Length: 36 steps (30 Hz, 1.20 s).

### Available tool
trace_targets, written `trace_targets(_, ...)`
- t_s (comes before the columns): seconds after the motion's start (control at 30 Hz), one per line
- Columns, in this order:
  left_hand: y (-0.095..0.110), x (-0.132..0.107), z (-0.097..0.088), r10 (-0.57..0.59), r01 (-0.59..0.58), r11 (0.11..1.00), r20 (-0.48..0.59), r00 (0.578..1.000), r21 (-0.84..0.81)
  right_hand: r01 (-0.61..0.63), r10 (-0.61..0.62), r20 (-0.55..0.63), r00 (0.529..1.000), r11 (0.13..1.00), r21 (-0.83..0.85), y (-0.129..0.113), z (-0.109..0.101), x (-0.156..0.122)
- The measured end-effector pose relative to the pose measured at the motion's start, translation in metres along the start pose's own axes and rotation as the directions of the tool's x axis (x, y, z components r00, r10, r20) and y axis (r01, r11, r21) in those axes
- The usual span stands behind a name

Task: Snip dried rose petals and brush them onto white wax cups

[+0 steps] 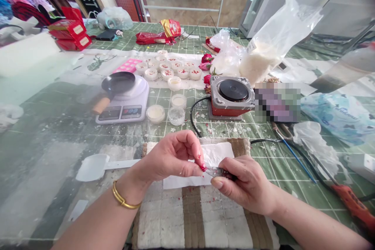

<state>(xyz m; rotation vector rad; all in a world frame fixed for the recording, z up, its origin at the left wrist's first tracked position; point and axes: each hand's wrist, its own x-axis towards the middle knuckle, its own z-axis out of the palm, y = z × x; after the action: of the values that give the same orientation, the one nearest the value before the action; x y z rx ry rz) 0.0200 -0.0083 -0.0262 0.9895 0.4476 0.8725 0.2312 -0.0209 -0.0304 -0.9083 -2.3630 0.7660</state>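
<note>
My left hand [172, 156], with a gold bangle on its wrist, pinches a tiny red bit [202, 168] between thumb and fingertips. My right hand [246, 183] is closed on small metal tweezers [215, 171] whose tip meets that red bit. Both hands hover over a white paper sheet [216, 154] lying on a striped cloth mat [193, 218] speckled with red crumbs.
A white kitchen scale [129, 103] carries a small black pan [117, 83]. Several small cups [172, 71] sit behind it, loose lids [156, 113] in front. A small electric hot plate [233, 95], a bag of white granules [263, 58], a white spatula [96, 166] and an orange-handled tool [351, 201] lie around.
</note>
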Motion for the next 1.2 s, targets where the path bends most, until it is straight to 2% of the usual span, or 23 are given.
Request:
trace_targets(0.17, -0.0015, -0.0003, 0.0004, 0.000, 0.000, 1.000, -0.006, 1.000, -0.003, 0.014, -0.016, -0.063, 0.998, 1.000, -0.021, -0.0002, 0.0010, -0.0004)
trace_targets(0.37, -0.0032, -0.0001, -0.0014, -0.029, 0.029, 1.000, -0.005, 1.000, 0.013, 0.010, -0.010, 0.011, 1.000, 1.000, 0.011, -0.0003, 0.0014, 0.0001)
trace_targets(0.63, -0.0039, -0.0013, -0.0027, -0.020, 0.020, 1.000, -0.006, 1.000, 0.014, 0.006, -0.006, -0.024, 1.000, 1.000, 0.006, -0.0004, -0.0006, 0.0002)
trace_targets(0.9, -0.0048, -0.0012, -0.0032, -0.030, 0.031, 0.998, -0.027, 0.999, 0.050, -0.022, 0.022, 0.035, 0.999, 1.000, 0.017, 0.0001, -0.0004, 0.0012)
trace_targets(1.2, -0.0031, -0.0011, -0.0020, 0.003, -0.003, 0.998, -0.007, 1.000, 0.066, -0.012, 0.012, 0.004, 1.000, 1.000, 0.027, -0.0013, -0.0006, 0.0005)
